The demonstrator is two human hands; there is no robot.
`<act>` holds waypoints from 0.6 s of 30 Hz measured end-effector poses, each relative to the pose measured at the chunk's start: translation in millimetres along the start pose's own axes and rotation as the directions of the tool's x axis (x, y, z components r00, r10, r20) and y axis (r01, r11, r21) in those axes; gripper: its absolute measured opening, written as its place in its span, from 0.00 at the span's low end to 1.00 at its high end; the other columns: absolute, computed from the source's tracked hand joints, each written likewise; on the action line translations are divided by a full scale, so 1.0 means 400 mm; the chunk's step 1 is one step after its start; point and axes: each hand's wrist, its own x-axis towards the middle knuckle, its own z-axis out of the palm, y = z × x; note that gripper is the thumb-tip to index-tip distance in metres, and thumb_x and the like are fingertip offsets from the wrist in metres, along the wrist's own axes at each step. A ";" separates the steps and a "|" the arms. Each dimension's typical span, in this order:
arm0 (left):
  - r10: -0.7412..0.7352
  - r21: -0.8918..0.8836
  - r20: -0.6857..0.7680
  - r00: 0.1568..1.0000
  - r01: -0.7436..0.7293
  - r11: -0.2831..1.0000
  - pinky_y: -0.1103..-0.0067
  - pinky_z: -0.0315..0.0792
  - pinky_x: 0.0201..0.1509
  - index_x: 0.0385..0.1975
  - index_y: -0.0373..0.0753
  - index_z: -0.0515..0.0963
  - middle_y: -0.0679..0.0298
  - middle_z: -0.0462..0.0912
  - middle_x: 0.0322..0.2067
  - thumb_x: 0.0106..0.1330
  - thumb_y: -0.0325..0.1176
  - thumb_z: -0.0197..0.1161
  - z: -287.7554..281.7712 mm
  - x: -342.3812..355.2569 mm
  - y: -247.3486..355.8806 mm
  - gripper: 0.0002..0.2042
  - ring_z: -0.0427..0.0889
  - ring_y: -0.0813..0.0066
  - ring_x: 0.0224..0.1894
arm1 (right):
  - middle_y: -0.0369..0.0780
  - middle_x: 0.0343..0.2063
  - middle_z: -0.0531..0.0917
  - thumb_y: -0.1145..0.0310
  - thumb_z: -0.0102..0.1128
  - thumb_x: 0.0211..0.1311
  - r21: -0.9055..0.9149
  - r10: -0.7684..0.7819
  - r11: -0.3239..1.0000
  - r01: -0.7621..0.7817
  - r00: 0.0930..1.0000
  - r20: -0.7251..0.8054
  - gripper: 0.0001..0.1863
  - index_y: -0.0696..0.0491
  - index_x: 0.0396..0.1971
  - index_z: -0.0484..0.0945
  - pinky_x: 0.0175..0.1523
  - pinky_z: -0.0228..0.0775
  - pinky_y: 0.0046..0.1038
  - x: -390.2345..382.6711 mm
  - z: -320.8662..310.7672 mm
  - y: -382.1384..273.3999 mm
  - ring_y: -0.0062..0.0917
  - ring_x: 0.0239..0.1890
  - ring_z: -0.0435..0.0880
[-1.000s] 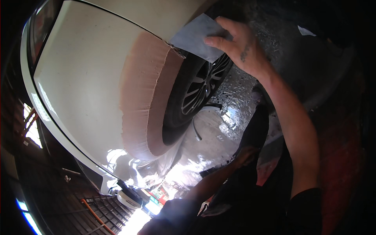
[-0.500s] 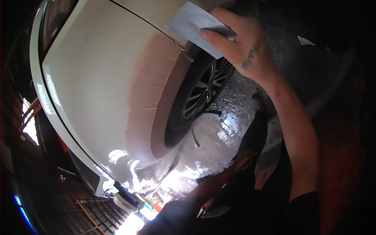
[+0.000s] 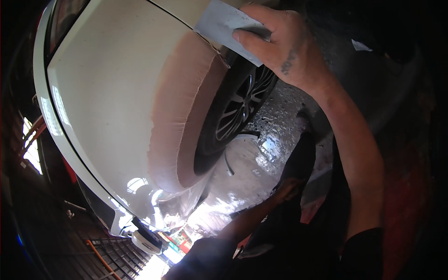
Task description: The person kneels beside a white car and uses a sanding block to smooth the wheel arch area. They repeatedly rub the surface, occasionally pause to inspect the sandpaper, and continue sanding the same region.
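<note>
My right hand (image 3: 284,44) is raised at the top and pinches a thin grey rectangular putty spreader (image 3: 228,29), thumb on its near face. The spreader overlaps the light car panel (image 3: 116,88) above the wheel arch; whether it touches the panel cannot be told. A pinkish-brown band of filler (image 3: 172,107) runs around the arch, with wrinkled ridges along its edge. Down by my leg, my left hand (image 3: 290,189) rests near the knee in shadow, its fingers too dark to make out.
Below the filler sits the tyre with its spoked wheel (image 3: 242,105). Curved strip pieces (image 3: 229,163) lie on the wet, shiny floor (image 3: 254,186). Clear plastic sheeting (image 3: 186,205) hangs by the lower panel. A side mirror (image 3: 145,241) juts out at the lower left.
My right hand and the spreader have shifted slightly left and up. The car also sits a little further left in view. My left hand stays by my leg.
</note>
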 end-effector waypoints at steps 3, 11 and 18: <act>-0.009 0.005 0.003 1.000 0.009 1.000 0.84 0.49 0.08 0.27 0.45 0.74 0.74 0.66 0.11 0.74 0.45 0.59 -0.010 0.006 -0.013 0.14 0.60 0.86 0.07 | 0.56 0.25 0.80 0.73 0.61 0.59 -0.019 -0.005 1.000 0.005 1.000 -0.019 0.08 0.63 0.33 0.77 0.35 0.73 0.37 -0.007 0.005 -0.003 0.46 0.30 0.85; 0.007 0.002 -0.008 1.000 -0.007 1.000 0.84 0.48 0.08 0.28 0.46 0.74 0.75 0.65 0.10 0.75 0.44 0.57 -0.011 0.004 -0.015 0.13 0.60 0.87 0.06 | 0.52 0.26 0.82 0.71 0.63 0.61 -0.092 0.012 0.996 -0.008 0.999 0.036 0.10 0.61 0.38 0.80 0.35 0.74 0.34 -0.019 0.000 -0.006 0.38 0.28 0.85; -0.008 -0.013 -0.001 1.000 0.008 1.000 0.84 0.48 0.08 0.28 0.46 0.74 0.75 0.66 0.10 0.75 0.44 0.57 -0.012 0.006 -0.022 0.13 0.60 0.87 0.06 | 0.52 0.26 0.84 0.72 0.65 0.60 -0.108 0.071 0.992 -0.067 0.997 0.033 0.14 0.60 0.46 0.81 0.35 0.79 0.34 -0.081 0.016 0.003 0.39 0.27 0.87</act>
